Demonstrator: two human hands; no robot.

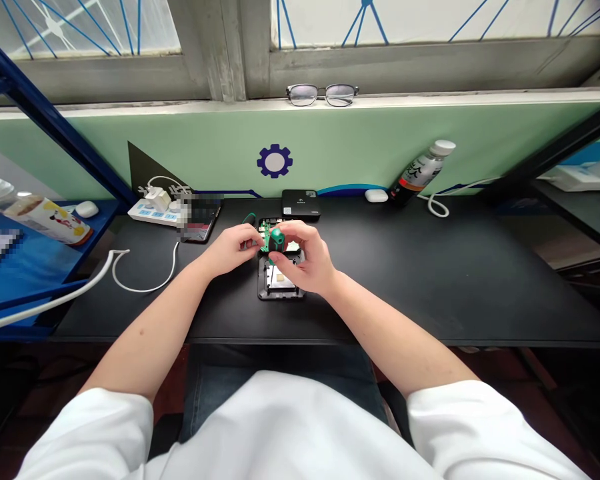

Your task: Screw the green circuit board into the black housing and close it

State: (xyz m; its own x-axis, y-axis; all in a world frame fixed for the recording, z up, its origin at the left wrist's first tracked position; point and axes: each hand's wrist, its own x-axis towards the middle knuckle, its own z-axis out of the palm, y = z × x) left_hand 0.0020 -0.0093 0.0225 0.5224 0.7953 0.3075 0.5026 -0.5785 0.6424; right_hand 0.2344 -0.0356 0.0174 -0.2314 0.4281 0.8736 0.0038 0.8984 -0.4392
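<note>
My right hand [310, 257] is closed around a green-and-black screwdriver [277, 239], its handle end pointing up towards me. The screwdriver stands over an opened black electronic device [261, 288] on the table. A green circuit board [266, 235] shows in the far half of the device; a pale plate with a small tan square [280, 278] lies in the near half. At the left edge of the board is my left hand [235, 247], fingers curled and pressed against the device. The screwdriver's tip is mostly hidden. Behind my left fingers lies a small green-and-black object [250, 218].
A black box [301, 203] lies behind the device. To the left are a phone [205, 220], a power strip [155, 212] and a white cable [145, 290]. A dark bottle [423, 175] and a white case [377, 195] stand back right. Glasses [323, 95] rest on the ledge.
</note>
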